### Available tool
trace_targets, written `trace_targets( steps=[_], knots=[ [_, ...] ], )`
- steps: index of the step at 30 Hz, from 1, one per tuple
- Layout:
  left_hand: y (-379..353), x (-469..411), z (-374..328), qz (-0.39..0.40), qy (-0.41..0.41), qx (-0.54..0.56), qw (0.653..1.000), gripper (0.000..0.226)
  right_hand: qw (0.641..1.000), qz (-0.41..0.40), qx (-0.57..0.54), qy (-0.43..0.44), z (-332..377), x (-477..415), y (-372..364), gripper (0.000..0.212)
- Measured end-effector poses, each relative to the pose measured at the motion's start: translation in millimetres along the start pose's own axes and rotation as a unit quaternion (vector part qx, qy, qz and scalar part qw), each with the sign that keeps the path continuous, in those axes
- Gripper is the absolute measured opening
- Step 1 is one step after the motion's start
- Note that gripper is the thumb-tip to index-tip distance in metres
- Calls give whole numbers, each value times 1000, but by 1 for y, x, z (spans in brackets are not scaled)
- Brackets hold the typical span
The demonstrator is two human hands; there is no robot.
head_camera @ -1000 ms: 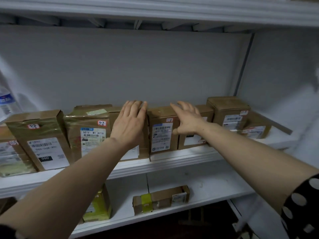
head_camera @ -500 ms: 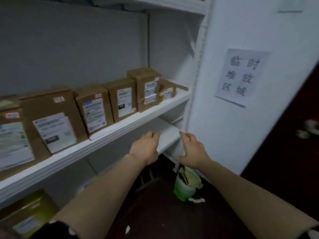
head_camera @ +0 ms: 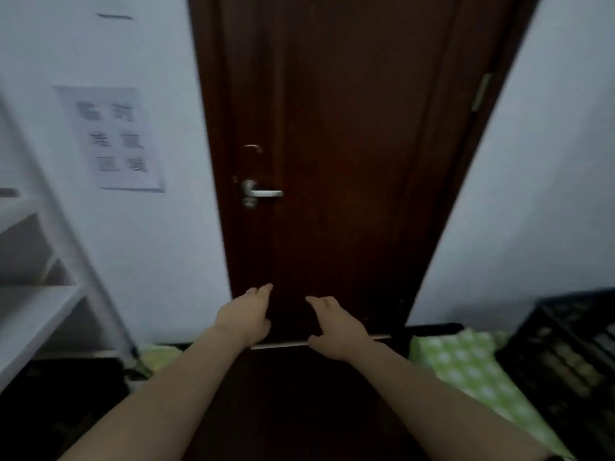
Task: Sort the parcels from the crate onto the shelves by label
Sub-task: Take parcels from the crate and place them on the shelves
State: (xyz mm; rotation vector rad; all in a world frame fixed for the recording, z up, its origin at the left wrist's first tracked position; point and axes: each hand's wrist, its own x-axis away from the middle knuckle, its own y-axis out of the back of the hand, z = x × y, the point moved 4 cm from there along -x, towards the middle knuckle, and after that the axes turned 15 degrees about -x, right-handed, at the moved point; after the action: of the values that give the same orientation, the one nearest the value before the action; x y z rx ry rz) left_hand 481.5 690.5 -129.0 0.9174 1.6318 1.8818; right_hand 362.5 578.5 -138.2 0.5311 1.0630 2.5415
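My left hand (head_camera: pixel 246 316) and my right hand (head_camera: pixel 334 324) are held out in front of me, side by side, fingers apart, with nothing in them. Both hang in the air before a dark brown door (head_camera: pixel 332 161). A black plastic crate (head_camera: pixel 565 354) shows at the right edge, its contents blurred. The white shelves (head_camera: pixel 30 314) are at the left edge; no parcels on them are in view. The picture is blurred by motion.
A printed paper sign (head_camera: pixel 116 138) hangs on the white wall left of the door. The door has a silver lever handle (head_camera: pixel 261 193). A green dotted cloth (head_camera: pixel 466 364) lies on the floor between the door and the crate.
My view has swung right, from the parcels on the shelf, past the wall sign, to the door and crate. Both hands left the parcels and dropped, holding nothing.
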Motion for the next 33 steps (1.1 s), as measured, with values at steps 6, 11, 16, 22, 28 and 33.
trace_targets(
  steps=[6,11,16,22,28,33],
  knots=[
    [-4,-42,-231,8,-161,5,987,74,975,-112,-34,-187,-212,96,126,74],
    [7,-62,-385,8,-288,-26,957,68,941,-190,-68,-270,-319,167,195,69],
    [8,-88,-507,-6,-379,-51,924,61,905,-249,-108,-328,-398,212,232,64],
    [-7,-138,-626,-34,-465,-67,882,48,851,-329,-115,-393,-492,225,277,53],
    [-17,-210,-715,-47,-515,-82,852,43,790,-357,-161,-472,-590,213,311,53],
    [-33,-242,-794,-3,-561,-105,821,38,751,-352,-187,-527,-665,202,315,50]
  ],
)
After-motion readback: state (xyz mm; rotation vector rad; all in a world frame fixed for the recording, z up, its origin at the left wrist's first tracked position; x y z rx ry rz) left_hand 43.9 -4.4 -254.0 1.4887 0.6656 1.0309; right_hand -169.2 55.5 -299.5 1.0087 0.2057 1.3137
